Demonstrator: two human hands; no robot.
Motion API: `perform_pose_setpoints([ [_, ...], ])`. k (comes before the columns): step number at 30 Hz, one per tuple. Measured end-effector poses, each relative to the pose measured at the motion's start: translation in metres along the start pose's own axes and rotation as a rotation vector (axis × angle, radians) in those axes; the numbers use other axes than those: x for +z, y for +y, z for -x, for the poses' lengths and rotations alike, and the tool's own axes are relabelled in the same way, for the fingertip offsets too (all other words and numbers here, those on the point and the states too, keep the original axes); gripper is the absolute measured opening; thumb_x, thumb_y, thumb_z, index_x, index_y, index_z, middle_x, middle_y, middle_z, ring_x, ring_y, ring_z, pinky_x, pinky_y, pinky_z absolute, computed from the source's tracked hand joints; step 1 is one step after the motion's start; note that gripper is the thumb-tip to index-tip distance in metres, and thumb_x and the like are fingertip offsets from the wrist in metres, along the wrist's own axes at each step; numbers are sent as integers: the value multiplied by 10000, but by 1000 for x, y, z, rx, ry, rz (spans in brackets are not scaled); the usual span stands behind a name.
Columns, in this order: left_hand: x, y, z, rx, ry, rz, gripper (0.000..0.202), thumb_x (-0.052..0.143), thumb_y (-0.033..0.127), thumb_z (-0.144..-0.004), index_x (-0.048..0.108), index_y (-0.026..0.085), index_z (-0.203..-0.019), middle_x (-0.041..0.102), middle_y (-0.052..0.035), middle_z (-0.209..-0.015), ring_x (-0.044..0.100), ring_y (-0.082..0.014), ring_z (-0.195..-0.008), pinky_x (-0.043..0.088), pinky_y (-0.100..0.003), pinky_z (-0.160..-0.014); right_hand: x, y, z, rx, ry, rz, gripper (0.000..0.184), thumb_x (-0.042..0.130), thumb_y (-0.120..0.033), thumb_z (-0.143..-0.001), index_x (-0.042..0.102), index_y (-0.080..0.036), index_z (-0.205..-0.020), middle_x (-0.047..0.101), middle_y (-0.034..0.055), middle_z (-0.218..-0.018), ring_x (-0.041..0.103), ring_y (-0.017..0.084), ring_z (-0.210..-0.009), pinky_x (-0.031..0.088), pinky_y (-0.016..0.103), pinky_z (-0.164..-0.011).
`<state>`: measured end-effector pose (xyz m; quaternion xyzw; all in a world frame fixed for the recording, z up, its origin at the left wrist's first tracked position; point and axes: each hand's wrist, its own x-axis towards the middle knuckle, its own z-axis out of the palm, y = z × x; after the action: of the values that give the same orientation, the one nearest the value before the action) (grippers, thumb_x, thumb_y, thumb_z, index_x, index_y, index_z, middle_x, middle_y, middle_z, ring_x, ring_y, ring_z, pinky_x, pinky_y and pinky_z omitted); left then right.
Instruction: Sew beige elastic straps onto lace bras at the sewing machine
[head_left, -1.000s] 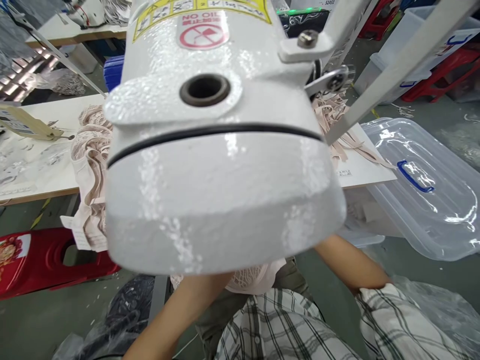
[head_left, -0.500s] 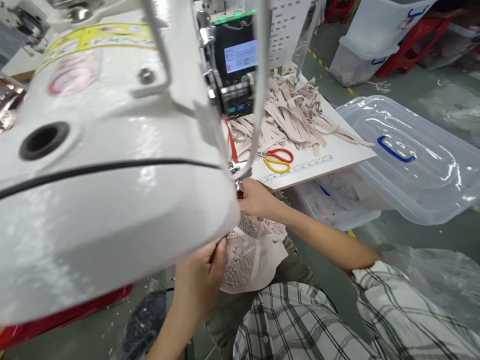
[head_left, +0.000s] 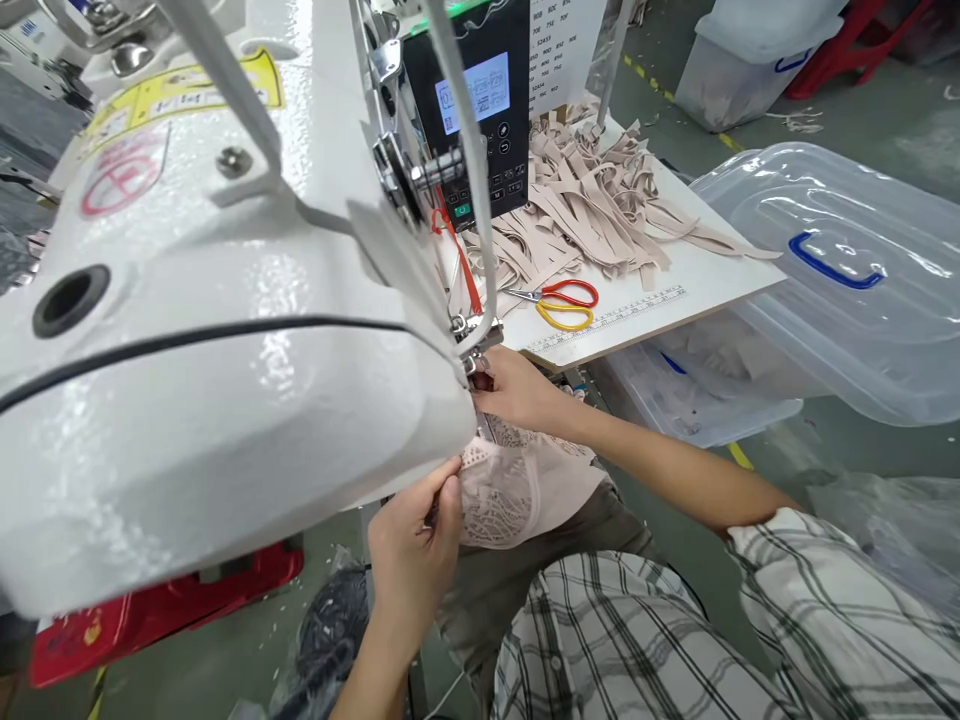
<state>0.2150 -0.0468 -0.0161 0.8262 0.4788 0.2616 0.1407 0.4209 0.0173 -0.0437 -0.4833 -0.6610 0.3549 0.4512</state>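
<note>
A pale pink lace bra [head_left: 517, 490] hangs over my lap below the head of a white sewing machine [head_left: 225, 420]. My left hand [head_left: 420, 530] pinches the upper edge of the lace between thumb and fingertips, just under the machine's rounded end. By the needle area, my right hand [head_left: 521, 395] is closed with its fingertips bent in close to the metal presser parts [head_left: 476, 350]. The machine and the hand itself partly hide what those fingers hold; the lace runs down right below them.
Scissors with red and yellow handles [head_left: 566, 303] lie on the white table [head_left: 637, 325] beside a heap of beige fabric strips [head_left: 592, 210]. A black control panel [head_left: 480, 110] stands behind the needle. Clear plastic bins with a lid [head_left: 840, 280] are at the right; a red stool [head_left: 165, 610] is lower left.
The view has shifted a little, so the table and machine sit differently in the picture. Both hands stay at the lace, the left one still pinching its edge.
</note>
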Motion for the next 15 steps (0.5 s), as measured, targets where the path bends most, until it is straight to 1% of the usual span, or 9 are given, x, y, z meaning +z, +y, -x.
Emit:
perform_pose_setpoints([
  [5,3,2,0,2,-19,19,298,506,273,-951,791,197,-992,806,-44,-932,772,-195,-787,592,-226,-666,-1,1,1,-18,6,3,121,636,-201,-812,518,-181,-797,504,-7,-809,459,115,-674,395,258,-656],
  [10,11,-2,5,3,9,45,290,504,290,-959,779,232,-1032,805,-37,-945,763,-190,-761,599,-261,-723,-2,1,3,-22,13,-9,107,621,-191,-809,516,-191,-787,511,-1,-820,468,122,-701,405,254,-668],
  [15,17,-10,16,-28,30,49,264,523,316,-966,736,241,-1103,790,-49,-1023,750,-199,-844,581,-285,-783,-2,1,5,-26,27,-9,81,610,-204,-821,533,-191,-801,521,6,-840,463,127,-717,414,253,-684],
])
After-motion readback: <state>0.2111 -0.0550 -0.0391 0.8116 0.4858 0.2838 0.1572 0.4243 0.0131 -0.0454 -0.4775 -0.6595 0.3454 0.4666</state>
